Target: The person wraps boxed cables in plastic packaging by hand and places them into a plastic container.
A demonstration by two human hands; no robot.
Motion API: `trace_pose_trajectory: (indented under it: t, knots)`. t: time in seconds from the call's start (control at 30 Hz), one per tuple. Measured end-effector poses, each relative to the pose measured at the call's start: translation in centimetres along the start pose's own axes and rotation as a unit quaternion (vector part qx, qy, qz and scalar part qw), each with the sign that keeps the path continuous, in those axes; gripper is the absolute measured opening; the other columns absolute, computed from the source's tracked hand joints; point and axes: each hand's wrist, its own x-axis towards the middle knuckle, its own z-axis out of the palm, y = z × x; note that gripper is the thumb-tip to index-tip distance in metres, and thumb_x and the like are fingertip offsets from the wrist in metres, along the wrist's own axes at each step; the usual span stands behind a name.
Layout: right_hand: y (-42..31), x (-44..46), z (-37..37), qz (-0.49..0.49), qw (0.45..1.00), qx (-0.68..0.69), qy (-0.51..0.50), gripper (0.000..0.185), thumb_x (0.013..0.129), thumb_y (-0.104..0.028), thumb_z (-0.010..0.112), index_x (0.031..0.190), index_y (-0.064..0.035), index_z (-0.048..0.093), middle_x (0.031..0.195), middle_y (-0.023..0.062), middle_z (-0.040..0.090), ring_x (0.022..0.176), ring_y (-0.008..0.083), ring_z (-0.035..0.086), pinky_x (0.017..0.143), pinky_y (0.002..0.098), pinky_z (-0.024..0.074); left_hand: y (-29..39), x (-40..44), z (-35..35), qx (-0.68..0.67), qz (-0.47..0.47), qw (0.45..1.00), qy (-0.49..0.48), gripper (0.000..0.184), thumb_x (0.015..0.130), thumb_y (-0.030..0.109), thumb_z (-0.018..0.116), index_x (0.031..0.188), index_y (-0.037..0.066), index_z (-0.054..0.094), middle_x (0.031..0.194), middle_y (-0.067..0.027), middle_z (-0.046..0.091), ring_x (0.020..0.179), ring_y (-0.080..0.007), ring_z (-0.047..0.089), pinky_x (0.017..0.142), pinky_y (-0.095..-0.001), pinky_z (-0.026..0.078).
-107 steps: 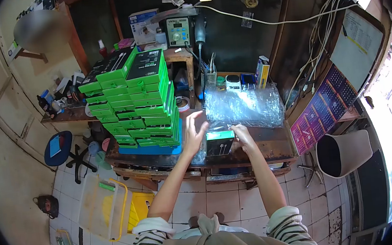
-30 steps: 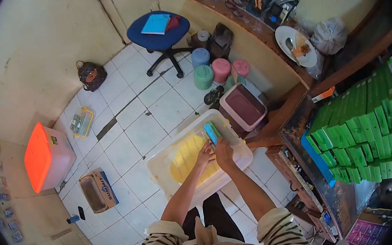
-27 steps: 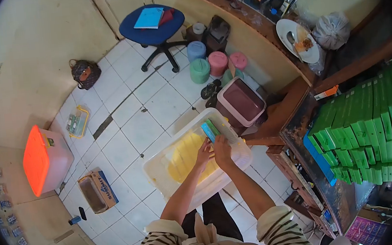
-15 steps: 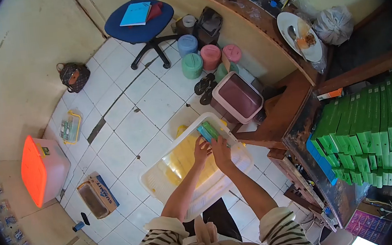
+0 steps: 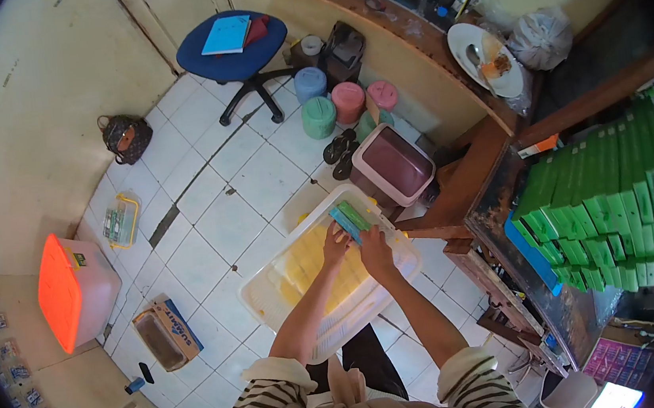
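Observation:
A pale plastic bin (image 5: 271,277) with a yellow patch showing in it stands on the floor before me. Inside its far right end lie a green box (image 5: 354,215) and, against its left side, a blue-sided box (image 5: 344,224). My left hand (image 5: 334,244) touches the near end of the blue-sided one with its fingers apart. My right hand (image 5: 375,248) reaches the near ends of both boxes, fingers bent; whether it grips one is hidden.
Green boxes (image 5: 598,207) are piled on the workbench (image 5: 501,194) at right. A pinkish wastebasket (image 5: 393,167) stands beyond the bin. Further off are a blue chair (image 5: 192,55), an orange-lidded container (image 5: 61,292) and a cardboard box (image 5: 183,330).
The view has swung from the workbench to the floor since the oldest frame. Both hands have moved from a box on the bench to boxes in the bin. Lately they have barely moved.

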Motion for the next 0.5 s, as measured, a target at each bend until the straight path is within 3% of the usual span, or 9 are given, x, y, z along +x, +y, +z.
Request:
trace_pose_trajectory:
  t: [0.07, 0.13, 0.27, 0.33, 0.4, 0.5]
  knots:
    - [-0.4, -2.0, -3.2, -0.001, 0.999, 0.034, 0.039, 0.026, 0.077, -0.006, 0.057, 0.101, -0.0042, 0.049, 0.100, 0.0138, 0.045, 0.091, 0.0307, 0.053, 0.066, 0.0371, 0.0511, 0.2, -0.6, -0.7, 0.029, 0.062, 0.997, -0.039, 0.057, 0.084, 0.004, 0.054, 0.134, 0.018, 0.030, 0.118, -0.0096, 0.051, 0.093, -0.0140, 0.057, 0.073, -0.0276, 0.047]
    - [-1.8, -5.4, -9.1, 0.014, 0.983, 0.161, 0.083, 0.021, 0.079, -0.005, 0.055, 0.099, -0.0039, 0.052, 0.103, 0.0134, 0.046, 0.090, 0.0300, 0.054, 0.070, 0.0401, 0.0499, 0.6, -2.0, -1.4, 0.051, 0.125, 0.989, -0.065, 0.055, 0.084, 0.006, 0.055, 0.133, 0.017, 0.031, 0.116, -0.0091, 0.053, 0.094, -0.0144, 0.056, 0.075, -0.0278, 0.046]
    - [-0.9, -14.5, -13.5, 0.049, 0.941, 0.220, 0.254, 0.010, 0.081, -0.001, 0.052, 0.090, -0.0036, 0.056, 0.083, 0.0118, 0.054, 0.069, 0.0288, 0.055, 0.060, 0.0376, 0.0449, 0.2, -6.1, -1.5, 0.092, 0.267, 0.946, -0.158, 0.048, 0.086, 0.021, 0.057, 0.127, 0.006, 0.037, 0.108, -0.0084, 0.058, 0.092, -0.0145, 0.056, 0.081, -0.0275, 0.043]
    - [0.3, -19.4, -13.1, 0.081, 0.927, 0.231, 0.283, 0.009, 0.081, 0.000, 0.052, 0.088, -0.0033, 0.057, 0.078, 0.0119, 0.055, 0.067, 0.0278, 0.055, 0.058, 0.0360, 0.0433, 0.8, -11.2, -0.3, 0.122, 0.270, 0.930, -0.220, 0.036, 0.088, 0.018, 0.054, 0.119, 0.002, 0.044, 0.102, -0.0078, 0.059, 0.090, -0.0131, 0.057, 0.082, -0.0260, 0.044]
    - [2.6, -24.5, -10.1, 0.164, 0.920, 0.260, 0.242, 0.008, 0.081, -0.003, 0.052, 0.087, -0.0032, 0.057, 0.079, 0.0134, 0.056, 0.069, 0.0285, 0.056, 0.060, 0.0369, 0.0442, -0.1, -15.7, 0.9, 0.187, 0.313, 0.895, -0.256, 0.029, 0.089, 0.019, 0.052, 0.113, 0.002, 0.050, 0.097, -0.0057, 0.060, 0.087, -0.0118, 0.056, 0.080, -0.0257, 0.044]
    - [6.9, -32.9, -2.0, 0.278, 0.907, 0.255, 0.186, 0.012, 0.083, -0.012, 0.051, 0.086, -0.0039, 0.059, 0.081, 0.0152, 0.059, 0.076, 0.0332, 0.058, 0.067, 0.0398, 0.0454, -2.2, -22.9, 2.8, 0.274, 0.290, 0.866, -0.302, 0.027, 0.091, 0.027, 0.048, 0.104, 0.004, 0.056, 0.093, -0.0053, 0.061, 0.086, -0.0119, 0.057, 0.078, -0.0257, 0.044]
